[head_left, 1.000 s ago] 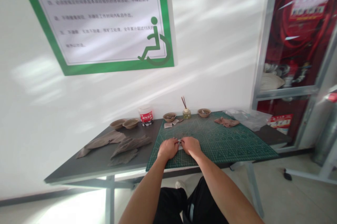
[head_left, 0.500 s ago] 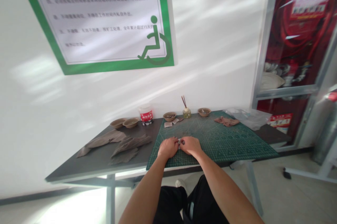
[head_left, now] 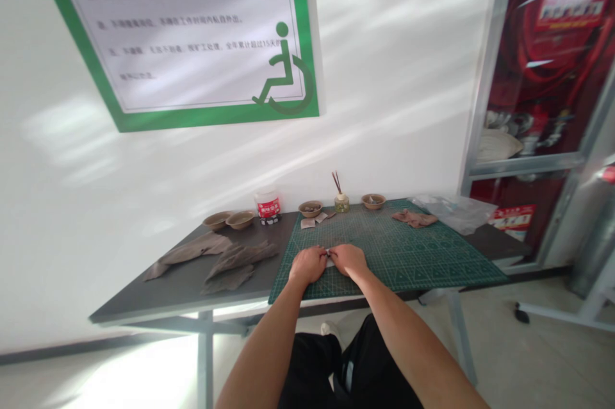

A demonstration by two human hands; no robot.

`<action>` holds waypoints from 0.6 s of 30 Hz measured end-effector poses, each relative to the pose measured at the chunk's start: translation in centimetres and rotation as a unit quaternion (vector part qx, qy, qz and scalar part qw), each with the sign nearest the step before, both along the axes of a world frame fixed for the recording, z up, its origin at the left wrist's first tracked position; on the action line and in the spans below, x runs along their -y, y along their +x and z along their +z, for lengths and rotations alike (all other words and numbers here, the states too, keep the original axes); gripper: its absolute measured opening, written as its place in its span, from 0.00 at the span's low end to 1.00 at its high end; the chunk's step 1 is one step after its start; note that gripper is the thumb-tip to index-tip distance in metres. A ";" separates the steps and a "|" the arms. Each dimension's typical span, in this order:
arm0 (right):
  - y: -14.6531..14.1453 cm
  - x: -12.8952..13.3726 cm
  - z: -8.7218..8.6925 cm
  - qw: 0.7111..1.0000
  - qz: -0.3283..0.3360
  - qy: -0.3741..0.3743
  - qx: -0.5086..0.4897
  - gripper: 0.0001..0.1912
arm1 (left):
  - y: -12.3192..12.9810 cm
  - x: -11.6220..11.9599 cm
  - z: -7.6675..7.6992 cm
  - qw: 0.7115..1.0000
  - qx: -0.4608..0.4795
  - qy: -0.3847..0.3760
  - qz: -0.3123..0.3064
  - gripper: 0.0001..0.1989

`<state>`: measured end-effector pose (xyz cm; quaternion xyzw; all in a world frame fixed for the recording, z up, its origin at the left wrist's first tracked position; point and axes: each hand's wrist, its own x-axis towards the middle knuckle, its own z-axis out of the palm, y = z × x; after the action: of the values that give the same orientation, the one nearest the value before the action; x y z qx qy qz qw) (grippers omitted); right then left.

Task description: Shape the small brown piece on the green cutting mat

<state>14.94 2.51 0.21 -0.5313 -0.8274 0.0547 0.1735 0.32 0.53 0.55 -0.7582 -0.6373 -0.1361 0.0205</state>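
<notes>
As my left hand [head_left: 307, 265] and right hand [head_left: 348, 260] meet on the green cutting mat [head_left: 418, 261], lower centre of frame, my fingers [head_left: 337, 255] pinch nearly shut on a tiny pale scrap [head_left: 328, 256] between both hands, long axis too small to tell tbh.

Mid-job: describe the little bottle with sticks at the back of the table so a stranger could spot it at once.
Find the green cutting mat on the dark table, then look along its far edge. The small bottle stands between two shallow brown bowls, and only it has thin dark sticks rising from its top.
</notes>
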 end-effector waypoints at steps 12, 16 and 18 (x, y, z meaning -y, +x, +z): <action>-0.3 -0.1 -0.6 0.999 -0.048 0.008 -0.021 0.18 | -0.4 -0.9 -1.0 0.999 -0.013 0.029 -0.008 0.17; -0.3 -0.4 -0.6 0.999 -0.043 0.002 -0.012 0.21 | -0.4 -0.8 -0.9 0.999 -0.023 0.026 -0.001 0.17; -0.4 -0.4 -0.5 0.999 -0.039 0.001 -0.003 0.22 | -0.3 -0.6 -0.7 0.999 -0.021 0.026 -0.005 0.17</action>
<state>14.56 2.90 -0.33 -0.5631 -0.8053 0.0491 0.1787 0.03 1.13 -0.20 -0.7636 -0.6288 -0.1365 0.0531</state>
